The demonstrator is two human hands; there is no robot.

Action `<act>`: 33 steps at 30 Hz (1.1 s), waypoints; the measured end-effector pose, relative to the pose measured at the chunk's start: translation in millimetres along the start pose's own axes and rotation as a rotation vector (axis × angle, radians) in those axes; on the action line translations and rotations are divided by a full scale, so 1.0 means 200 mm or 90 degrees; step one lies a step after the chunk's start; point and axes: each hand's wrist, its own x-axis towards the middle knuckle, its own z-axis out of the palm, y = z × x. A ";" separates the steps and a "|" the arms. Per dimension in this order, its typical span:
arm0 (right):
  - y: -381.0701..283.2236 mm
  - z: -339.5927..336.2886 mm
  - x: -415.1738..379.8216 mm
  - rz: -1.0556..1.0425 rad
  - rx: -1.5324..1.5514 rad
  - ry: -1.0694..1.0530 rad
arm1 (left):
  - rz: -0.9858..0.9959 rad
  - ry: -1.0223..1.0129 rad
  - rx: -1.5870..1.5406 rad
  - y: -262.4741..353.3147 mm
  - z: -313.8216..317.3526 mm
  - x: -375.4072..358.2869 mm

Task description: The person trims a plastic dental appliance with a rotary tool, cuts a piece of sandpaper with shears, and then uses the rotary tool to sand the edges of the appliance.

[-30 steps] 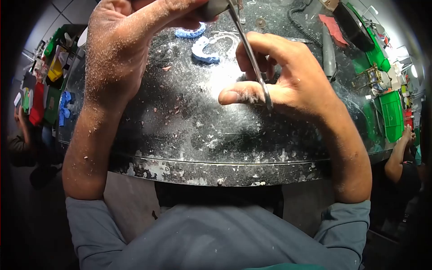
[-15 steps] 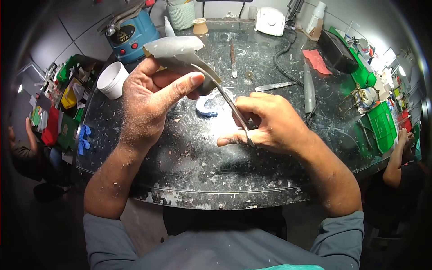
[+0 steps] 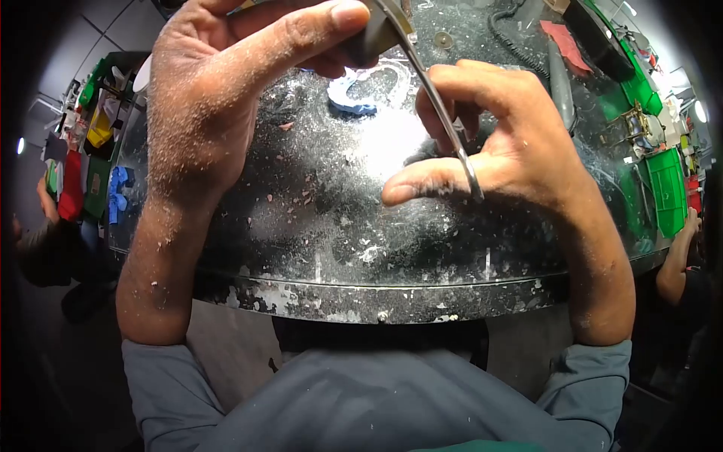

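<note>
My left hand (image 3: 211, 98), coated in pale dust, is closed on a dark grey curved sheet (image 3: 375, 39) at the top of the head view. Its thumb presses on the near face, and the upper part is cut off by the frame. To the right, my right hand (image 3: 512, 135) holds metal scissors (image 3: 437, 98), seen almost edge-on. Their slim shank slants down from the sheet's edge to the thumb's base, with thumb and fingers spread apart. Between the hands, a blue and white horseshoe-shaped piece (image 3: 350, 102) lies on the dark worktop (image 3: 339, 248).
Crumbs and white smears dot the worktop. A grey cylindrical handpiece (image 3: 561, 87), its coiled cord (image 3: 512, 45) and a red sheet (image 3: 566, 47) lie at the right rear. Green bins (image 3: 666, 192) line the right side. Blue scraps (image 3: 118, 194) lie on the left. Other people's arms (image 3: 674, 264) show at both sides.
The view has tipped downward, so both hands and the sheet sit higher in the frame and look larger. The blue machine and the pots at the back have left the view.
</note>
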 end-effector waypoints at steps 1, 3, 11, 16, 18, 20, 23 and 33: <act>0.00 0.00 0.00 -0.005 -0.004 0.002 | 0.007 0.002 0.001 -0.01 -0.03 0.01; -0.02 -0.01 0.00 0.022 0.038 0.000 | 0.051 -0.104 -0.027 -0.07 -0.10 0.02; 0.01 -0.03 0.01 -0.051 -0.029 0.032 | 0.020 -0.039 -0.108 -0.06 -0.05 0.01; 0.02 -0.02 0.02 -0.025 0.043 0.009 | -0.003 -0.059 -0.092 -0.07 -0.04 0.01; 0.02 0.00 0.01 -0.008 0.067 0.018 | 0.009 -0.084 -0.112 -0.10 -0.06 0.01; 0.01 -0.01 0.01 0.012 0.032 -0.001 | 0.019 -0.112 -0.081 -0.12 -0.07 0.01; 0.01 0.00 0.00 0.037 0.018 -0.033 | 0.015 -0.118 -0.051 -0.12 -0.04 -0.01; 0.01 -0.03 0.00 -0.037 -0.057 0.016 | 0.017 -0.062 -0.090 -0.07 0.01 -0.04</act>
